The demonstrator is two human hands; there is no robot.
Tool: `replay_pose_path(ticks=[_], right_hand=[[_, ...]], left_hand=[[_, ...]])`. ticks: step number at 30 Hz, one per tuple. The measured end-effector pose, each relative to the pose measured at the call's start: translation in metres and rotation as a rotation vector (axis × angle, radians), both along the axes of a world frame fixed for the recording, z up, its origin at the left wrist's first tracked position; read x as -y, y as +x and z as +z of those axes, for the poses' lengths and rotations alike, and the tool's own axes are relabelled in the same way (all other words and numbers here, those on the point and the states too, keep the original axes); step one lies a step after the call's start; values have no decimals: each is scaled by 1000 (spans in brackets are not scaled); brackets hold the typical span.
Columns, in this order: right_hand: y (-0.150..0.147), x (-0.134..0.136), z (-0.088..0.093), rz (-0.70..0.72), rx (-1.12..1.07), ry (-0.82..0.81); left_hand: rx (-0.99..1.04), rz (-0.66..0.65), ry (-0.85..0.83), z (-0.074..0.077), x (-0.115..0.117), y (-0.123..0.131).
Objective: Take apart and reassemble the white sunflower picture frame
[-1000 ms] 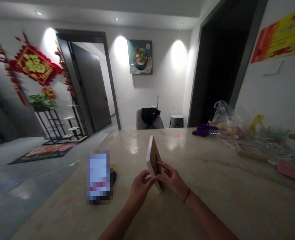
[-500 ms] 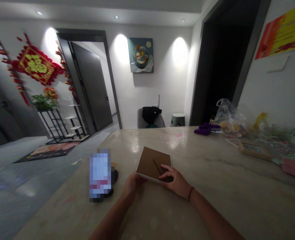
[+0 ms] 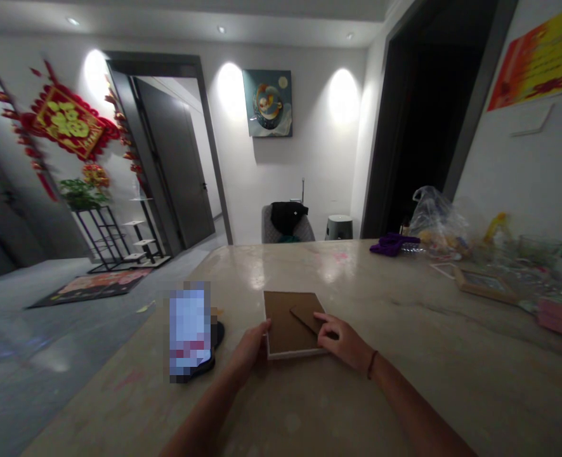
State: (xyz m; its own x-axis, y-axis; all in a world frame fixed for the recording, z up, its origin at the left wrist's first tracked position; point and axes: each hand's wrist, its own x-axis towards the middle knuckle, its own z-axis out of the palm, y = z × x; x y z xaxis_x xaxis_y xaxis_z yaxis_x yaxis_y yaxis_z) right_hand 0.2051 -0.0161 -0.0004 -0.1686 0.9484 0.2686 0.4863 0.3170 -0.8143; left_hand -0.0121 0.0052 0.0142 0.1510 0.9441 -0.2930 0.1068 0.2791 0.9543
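Note:
What looks like a picture frame (image 3: 285,333) lies before me, its brown back facing up and a white rim showing along the edges. A thin dark strip, perhaps its stand, runs slantwise across the back. My left hand (image 3: 255,343) grips the left edge, thumb on top and the other fingers hidden below. My right hand (image 3: 340,336) is closed at the right edge, with the index finger resting on the back near the strip's lower end. Whether the fingers pinch the strip or only the rim, I cannot tell.
A phone (image 3: 190,330) with a blurred screen stands on the marble-patterned table (image 3: 290,412) to the left. Along the right side are a purple cloth (image 3: 390,245), a plastic bag (image 3: 436,219), a wooden frame (image 3: 483,284) and a pink item (image 3: 561,317).
The picture frame has turned, so its near edge now lies almost level. My left thumb has come onto its top, and my right hand has shifted right towards the edge.

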Motion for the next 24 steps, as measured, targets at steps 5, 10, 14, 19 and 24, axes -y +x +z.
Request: replay_pose_path(ticks=[5,10,14,19,24], right_hand=[[-7,-5,-9,-209,155,119],[-5,-10,-15,-153,312,176],[-4,-9,-17,-114,327,208],[-4,-10,-20,-99,299,211],[-2,-12,-22,-65,313,227]], left_hand=[[33,-234,-155,-2,4,-2],[-4,-128,-115,0,0,-4],[-46,-45,-85,-2,-6,-8],[-131,-43,-44,-5,-8,-10],[-115,-55,-23,-1,-3,-8]])
